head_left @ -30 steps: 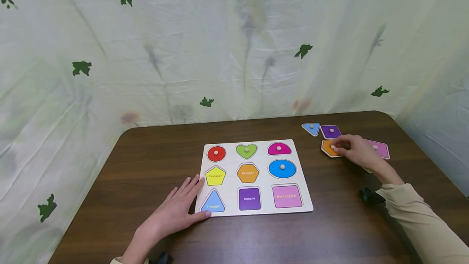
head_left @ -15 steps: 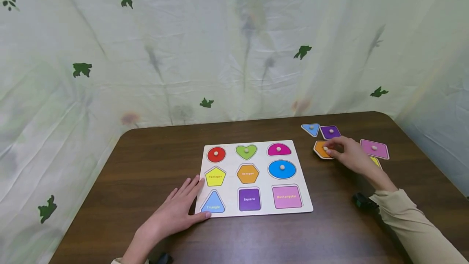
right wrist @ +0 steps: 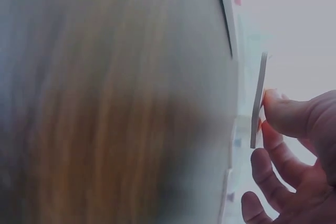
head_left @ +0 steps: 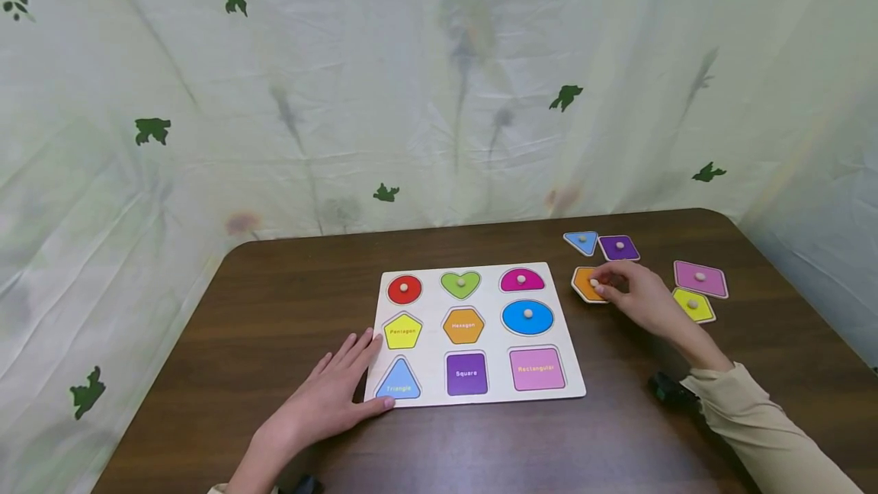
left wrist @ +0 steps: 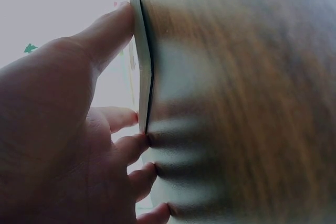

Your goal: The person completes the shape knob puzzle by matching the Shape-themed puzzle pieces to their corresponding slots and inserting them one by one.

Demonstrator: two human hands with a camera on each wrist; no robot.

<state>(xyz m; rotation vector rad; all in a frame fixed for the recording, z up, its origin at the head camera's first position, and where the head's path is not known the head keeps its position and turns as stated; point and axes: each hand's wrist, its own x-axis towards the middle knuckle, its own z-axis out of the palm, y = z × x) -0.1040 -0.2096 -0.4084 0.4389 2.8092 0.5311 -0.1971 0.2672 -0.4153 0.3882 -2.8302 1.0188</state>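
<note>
A white shape puzzle board (head_left: 428,360) lies on the table, its red circle, green heart, magenta half circle and blue oval slots filled with knobbed pieces. My left hand (head_left: 325,395) rests at the board's lower left corner, thumb on the front edge and fingers spread along the left side. To the right of the board, my right hand (head_left: 641,297) pinches the knob of an orange hexagon piece (head_left: 583,285). In the right wrist view the hexagon piece (right wrist: 259,98) appears edge-on, raised off the table, between thumb and fingers.
A blue triangle piece (head_left: 581,242) and a purple square piece (head_left: 619,248) lie behind my right hand. A pink rectangle piece (head_left: 701,279) and a yellow pentagon piece (head_left: 693,305) lie to its right. A leaf-patterned curtain (head_left: 411,97) hangs behind the table (head_left: 295,288).
My right hand has moved left toward the board with the hexagon piece, away from the purple square and pink rectangle. The yellow pentagon has come into sight. The left hand keeps its place.
</note>
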